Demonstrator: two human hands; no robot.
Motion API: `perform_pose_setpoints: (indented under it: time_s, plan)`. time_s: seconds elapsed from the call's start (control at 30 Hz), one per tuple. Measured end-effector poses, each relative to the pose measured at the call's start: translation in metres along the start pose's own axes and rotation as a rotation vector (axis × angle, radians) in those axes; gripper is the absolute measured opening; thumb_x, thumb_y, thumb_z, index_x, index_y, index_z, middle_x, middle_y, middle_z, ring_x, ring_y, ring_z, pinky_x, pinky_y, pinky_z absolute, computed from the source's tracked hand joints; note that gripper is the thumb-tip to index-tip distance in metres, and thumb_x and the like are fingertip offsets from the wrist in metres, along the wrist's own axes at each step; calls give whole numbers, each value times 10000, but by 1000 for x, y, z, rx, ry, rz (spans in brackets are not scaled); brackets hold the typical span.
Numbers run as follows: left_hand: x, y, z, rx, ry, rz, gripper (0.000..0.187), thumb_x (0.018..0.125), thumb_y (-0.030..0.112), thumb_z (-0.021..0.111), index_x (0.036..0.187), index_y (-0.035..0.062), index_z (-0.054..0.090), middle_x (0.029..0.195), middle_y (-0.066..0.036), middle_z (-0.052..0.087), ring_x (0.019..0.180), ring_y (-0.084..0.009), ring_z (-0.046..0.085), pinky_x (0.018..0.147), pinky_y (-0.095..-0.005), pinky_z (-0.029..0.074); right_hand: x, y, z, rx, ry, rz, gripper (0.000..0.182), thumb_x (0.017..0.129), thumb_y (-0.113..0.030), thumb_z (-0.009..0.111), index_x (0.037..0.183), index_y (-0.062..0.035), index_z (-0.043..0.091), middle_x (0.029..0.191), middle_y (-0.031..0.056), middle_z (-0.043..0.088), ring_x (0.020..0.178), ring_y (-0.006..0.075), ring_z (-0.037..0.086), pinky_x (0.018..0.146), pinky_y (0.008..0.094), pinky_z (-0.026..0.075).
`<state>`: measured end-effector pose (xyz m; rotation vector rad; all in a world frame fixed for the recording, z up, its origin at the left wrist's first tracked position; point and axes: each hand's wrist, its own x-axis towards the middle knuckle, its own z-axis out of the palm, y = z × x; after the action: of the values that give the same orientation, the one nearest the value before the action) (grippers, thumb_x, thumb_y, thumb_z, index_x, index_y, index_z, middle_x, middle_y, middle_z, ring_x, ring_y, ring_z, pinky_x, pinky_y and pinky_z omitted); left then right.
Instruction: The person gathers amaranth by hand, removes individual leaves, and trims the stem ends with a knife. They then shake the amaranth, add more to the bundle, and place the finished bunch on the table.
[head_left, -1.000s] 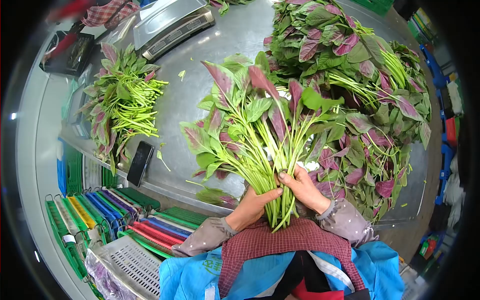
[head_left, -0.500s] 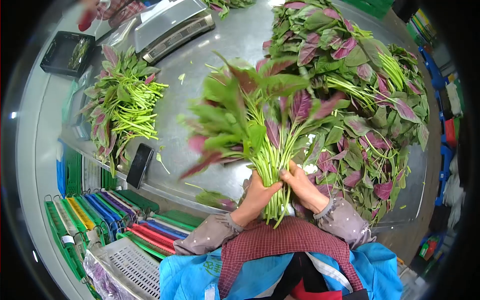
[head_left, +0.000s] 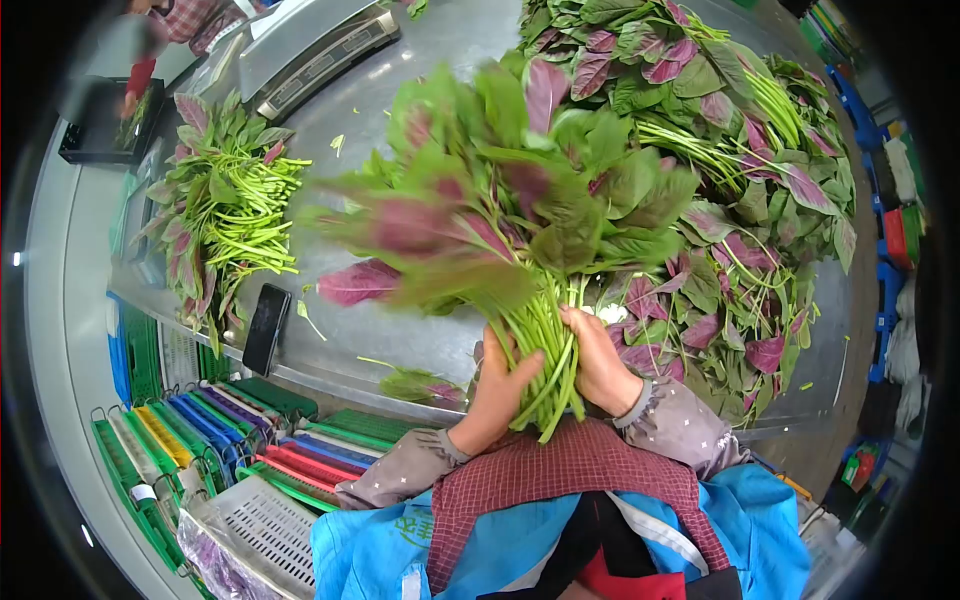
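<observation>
You are holding a bunch of leafy greens [head_left: 530, 235] upright in front of you, over the near side of the metal table [head_left: 355, 110], and its leafy end is fanning out and blurring with motion, sweeping wider over the table than half a second ago. Your right hand [head_left: 602, 372] is no longer laying its thumb across the front of the stems [head_left: 548, 345], so your left hand [head_left: 497, 393] is probably carrying most of the hold. The leaves are showing green with purple patches, and the pale stems are gathering below with uneven ends pointing at you. On the seven o'clock side, your left hand is closing around the stems, thumb across the front; at five, your right hand is half curling against their edge, though you cannot tell whether its hidden fingers are gripping. Farther out, a large heap of greens [head_left: 740, 150] is lying at two o'clock, a smaller pile [head_left: 240, 205] at half past nine, a phone [head_left: 267, 330] between eight and nine, and a scale [head_left: 330, 62] is standing toward half past ten.
</observation>
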<state>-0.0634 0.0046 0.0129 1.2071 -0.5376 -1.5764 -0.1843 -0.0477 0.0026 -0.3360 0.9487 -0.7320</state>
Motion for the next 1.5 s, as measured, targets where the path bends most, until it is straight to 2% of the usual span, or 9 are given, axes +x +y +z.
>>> perform_pose_setpoints:
  time_s: [0.1,0.4,0.57,0.6,0.73,0.9,0.97,1.27,1.5]
  plan:
    - [3,-2,-11,-206,-41,-373,482,887,69,429,1318,80,212,1251,-79,403,1107,-186,466,900,-333,427,3,15,-18,62,96,184,303,905,-188,351,1073,14,500,975,99,589,856,168,580,773,296,477]
    - [12,-9,-14,-299,-112,-371,365,929,196,397,1264,65,331,1209,-71,464,1087,-189,489,917,-349,422,-2,5,-15,104,68,129,376,938,-282,331,1121,9,481,1014,91,585,891,160,575,801,295,466]
    - [18,-10,-13,-209,-158,-641,400,904,260,464,1235,56,369,1135,-72,519,992,-187,548,832,-355,473,6,15,-34,-390,-92,-74,425,936,-343,361,1059,24,536,1017,89,567,858,132,546,757,296,444]
    - [18,-9,-12,-204,-192,-624,423,870,234,530,1220,46,384,1084,-78,546,948,-193,568,789,-346,491,11,20,-33,-557,-51,-338,380,919,-324,417,1042,5,560,1023,115,562,854,204,562,746,338,439]
    - [20,-13,-11,-179,-353,-524,429,779,80,627,1158,32,432,1025,-86,559,909,-197,573,764,-334,495,8,-1,-35,-1021,-51,-616,306,875,-313,496,1001,-52,596,900,158,567,798,330,564,673,381,435]
    - [15,-6,1,-119,-322,-450,405,752,14,627,1119,28,457,940,-71,575,885,-180,569,760,-315,486,5,-13,-35,-1153,-19,-393,385,842,-399,522,859,-24,611,658,150,587,623,326,584,566,413,432]
    - [10,-1,3,-109,-293,-416,408,742,-6,626,1114,27,460,923,-67,577,882,-175,567,762,-307,481,-16,-40,-18,-1584,-26,-207,426,818,-437,536,749,-22,599,632,139,579,564,307,565,532,397,417]
    - [-20,13,0,114,-563,-277,394,731,60,665,1076,13,481,937,-50,583,877,-138,562,767,-280,465,-50,-62,19,-1449,200,-923,197,708,-226,664,777,-68,566,566,56,548,487,215,548,417,341,383]
    - [-13,14,5,286,-555,-190,338,740,50,627,1049,7,497,896,-41,588,831,-123,564,739,-268,463,-46,-61,10,-1182,78,-632,154,728,-107,668,826,-25,582,457,-23,380,406,51,368,396,240,289]
